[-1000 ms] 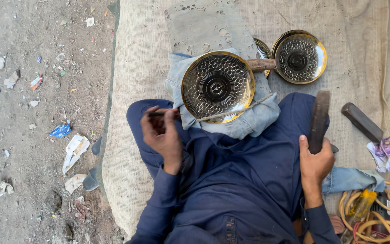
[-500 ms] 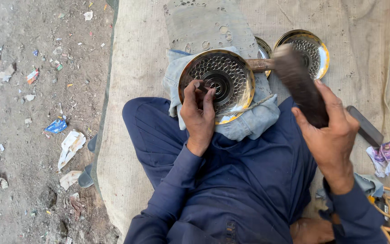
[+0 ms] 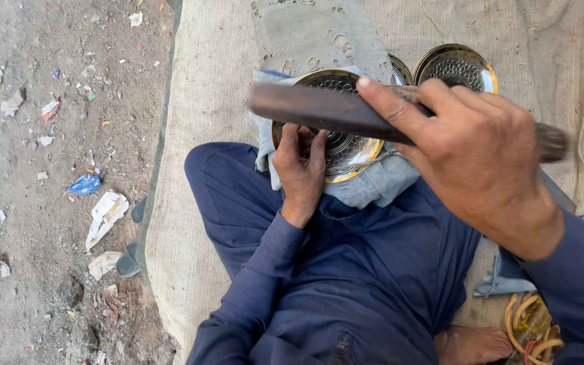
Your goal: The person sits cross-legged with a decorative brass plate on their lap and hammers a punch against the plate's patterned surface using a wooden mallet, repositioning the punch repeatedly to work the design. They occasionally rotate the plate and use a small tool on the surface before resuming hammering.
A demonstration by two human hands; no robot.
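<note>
2 hands at work, right hand point(image 3: 478, 145) clamped on dark wooden mallet point(image 3: 319, 108), left hand point(image 3: 299, 165) fingers together, pressing engraved brass plate point(image 3: 349, 145) on denim cloth point(image 3: 373, 186)

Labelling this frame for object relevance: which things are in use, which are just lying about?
In use:
- right hand, shut round a dark wooden bar
- left hand, on the patterned brass plate
- grey cloth under that plate

Lying about:
- second brass plate
- burlap mat
- paper litter on the dirt
- coiled orange cord
</note>
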